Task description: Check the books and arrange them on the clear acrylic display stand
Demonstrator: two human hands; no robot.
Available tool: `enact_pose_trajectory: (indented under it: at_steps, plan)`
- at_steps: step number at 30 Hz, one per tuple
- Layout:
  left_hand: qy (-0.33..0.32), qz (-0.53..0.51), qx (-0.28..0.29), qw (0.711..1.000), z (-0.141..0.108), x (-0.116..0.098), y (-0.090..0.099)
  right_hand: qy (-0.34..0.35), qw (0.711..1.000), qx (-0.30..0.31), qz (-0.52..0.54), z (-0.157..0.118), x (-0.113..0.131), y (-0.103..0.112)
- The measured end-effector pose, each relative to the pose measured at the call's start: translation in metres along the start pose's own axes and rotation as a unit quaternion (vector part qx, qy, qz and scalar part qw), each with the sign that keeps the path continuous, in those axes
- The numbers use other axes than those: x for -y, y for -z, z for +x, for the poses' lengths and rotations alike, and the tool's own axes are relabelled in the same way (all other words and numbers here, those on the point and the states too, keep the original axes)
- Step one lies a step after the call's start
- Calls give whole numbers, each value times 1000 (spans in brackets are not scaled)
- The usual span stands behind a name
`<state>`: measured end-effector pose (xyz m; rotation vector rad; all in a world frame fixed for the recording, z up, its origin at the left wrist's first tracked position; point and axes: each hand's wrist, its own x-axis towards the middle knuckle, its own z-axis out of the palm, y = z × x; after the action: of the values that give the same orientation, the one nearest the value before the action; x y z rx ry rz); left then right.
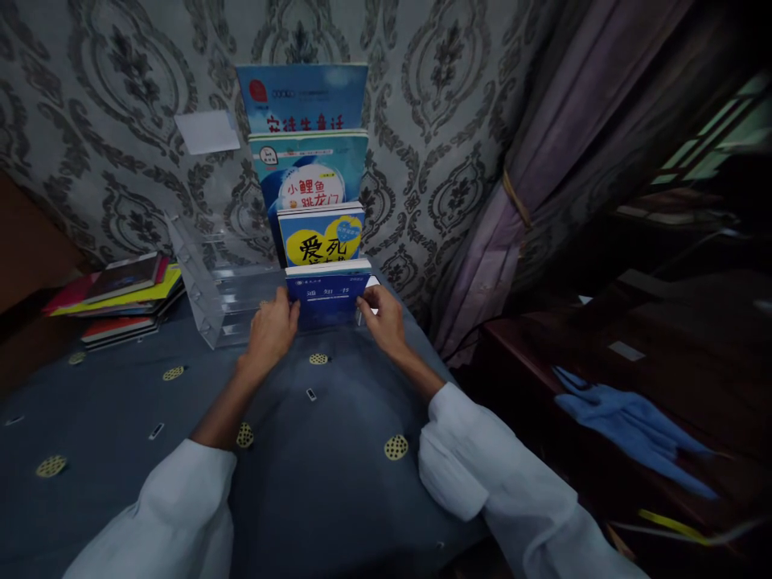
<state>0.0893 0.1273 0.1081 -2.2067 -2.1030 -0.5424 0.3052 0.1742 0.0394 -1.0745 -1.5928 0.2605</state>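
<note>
A dark blue booklet (pixel 329 301) stands upright in the front tier of a clear plastic rack (pixel 211 301). My left hand (pixel 274 326) grips its left edge, and my right hand (pixel 383 319) pinches its right edge. Behind it rise a blue and yellow book (pixel 322 239), then a teal book (pixel 310 173), then a tall blue book (pixel 305 92) at the top. These fill the right side of the rack, while its left side holds a white card (pixel 207 132) high at the back. The lower fingers of both hands are partly hidden.
Left of the rack lies a pile of books and folders (pixel 129 289) on the blue tablecloth (pixel 326 482). Patterned wallpaper is behind. A tied purple curtain (pixel 500 217) hangs at the right, near a dark red surface (pixel 531 362) with a blue cloth (pixel 633 422).
</note>
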Motion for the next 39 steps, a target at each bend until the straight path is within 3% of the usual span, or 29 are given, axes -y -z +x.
enact_pose_trajectory:
  at_steps: [6,16,39]
  plan:
    - [8,6,3,1000,1,-2,-5,-30,999,-11,0,-1,-3,-1]
    - [22,-27,21,999,-1,-10,-10,14,994,19,-103,-2,2,-2]
    - [40,13,48,998,-4,-18,-9,10,990,18,-141,-10,16,-6]
